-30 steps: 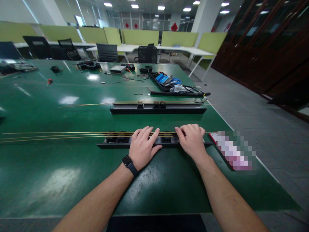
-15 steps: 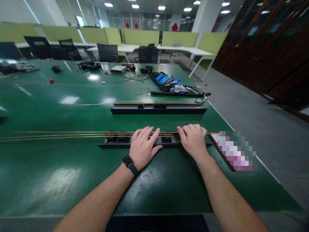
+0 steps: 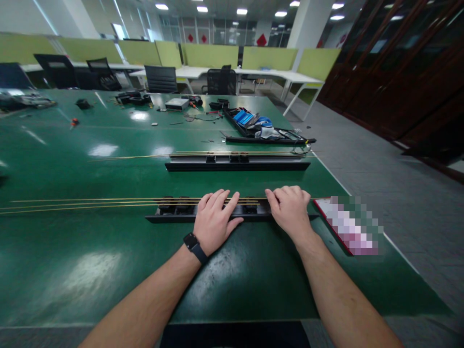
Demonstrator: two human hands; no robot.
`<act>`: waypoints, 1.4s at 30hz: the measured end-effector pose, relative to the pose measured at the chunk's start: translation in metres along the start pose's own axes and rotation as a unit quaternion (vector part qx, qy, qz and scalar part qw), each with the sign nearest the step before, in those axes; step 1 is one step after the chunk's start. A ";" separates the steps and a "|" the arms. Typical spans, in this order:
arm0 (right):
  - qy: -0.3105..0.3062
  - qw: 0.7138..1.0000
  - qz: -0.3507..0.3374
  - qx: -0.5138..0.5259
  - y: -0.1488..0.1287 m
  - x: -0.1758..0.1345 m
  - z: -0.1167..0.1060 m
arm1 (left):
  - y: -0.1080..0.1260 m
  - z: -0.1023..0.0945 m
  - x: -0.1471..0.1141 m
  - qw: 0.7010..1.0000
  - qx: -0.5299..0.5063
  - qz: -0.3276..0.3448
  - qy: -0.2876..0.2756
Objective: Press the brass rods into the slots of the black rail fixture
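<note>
A long black channel-shaped rail [image 3: 170,219] lies crosswise in front of me, with small black blocks [image 3: 251,208] inside it. Several thin brass-coloured rods [image 3: 90,205] run along its top and stick out far to the left. My left hand [image 3: 214,217] rests open across the rail's middle, fingers spread over the rods. Toward the rail's right end, my right hand [image 3: 290,209] is closed with curled fingers and the thumb against a brass rod. Its fingertips are partly hidden.
A second black rail [image 3: 237,166] with rods lies parallel behind. Beyond it sits a black tray-like housing [image 3: 235,121] with blue parts and cables. A red-edged board [image 3: 328,212], partly pixelated, lies right of my right hand on the green table [image 3: 108,270].
The left end of one brass rod reaches farther left than before. Both hands stay in nearly the same place on the rail.
</note>
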State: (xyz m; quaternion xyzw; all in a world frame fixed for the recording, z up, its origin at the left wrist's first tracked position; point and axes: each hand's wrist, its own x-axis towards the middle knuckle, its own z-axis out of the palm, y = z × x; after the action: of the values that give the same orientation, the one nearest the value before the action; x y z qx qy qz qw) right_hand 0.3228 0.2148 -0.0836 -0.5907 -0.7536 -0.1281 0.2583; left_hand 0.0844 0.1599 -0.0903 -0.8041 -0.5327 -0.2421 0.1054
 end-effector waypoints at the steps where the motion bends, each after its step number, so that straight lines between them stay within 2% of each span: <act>1: -0.001 1.000 0.002 0.010 0.000 0.000 0.000 | 0.000 0.000 0.000 1.000 -0.001 0.000 0.002; 5: -0.012 0.999 -0.005 0.042 -0.003 -0.001 -0.001 | 0.000 0.000 0.000 1.000 -0.005 0.001 0.005; 15: -0.004 1.000 0.008 -0.019 0.004 0.001 -0.001 | -0.001 0.000 0.000 1.000 -0.003 0.002 0.001; 23: -0.009 1.000 0.003 0.029 -0.001 -0.001 -0.002 | 0.000 0.001 0.000 1.000 -0.005 -0.002 0.000; 33: -0.001 1.000 -0.005 -0.010 0.003 0.001 -0.001 | 0.000 0.000 0.000 1.000 -0.008 -0.003 -0.004; 37: -0.006 1.000 0.007 0.024 0.001 0.001 -0.003 | 0.000 -0.001 0.000 1.000 -0.008 -0.002 0.000; 42: -0.016 0.999 -0.012 0.040 -0.002 0.000 -0.003 | 0.002 -0.002 0.001 1.000 -0.003 -0.003 -0.007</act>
State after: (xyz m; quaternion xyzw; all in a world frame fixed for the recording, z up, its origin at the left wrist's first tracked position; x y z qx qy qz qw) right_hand 0.3218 0.2125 -0.0809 -0.5728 -0.7690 -0.0914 0.2687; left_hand 0.0857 0.1592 -0.0883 -0.8044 -0.5349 -0.2387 0.0988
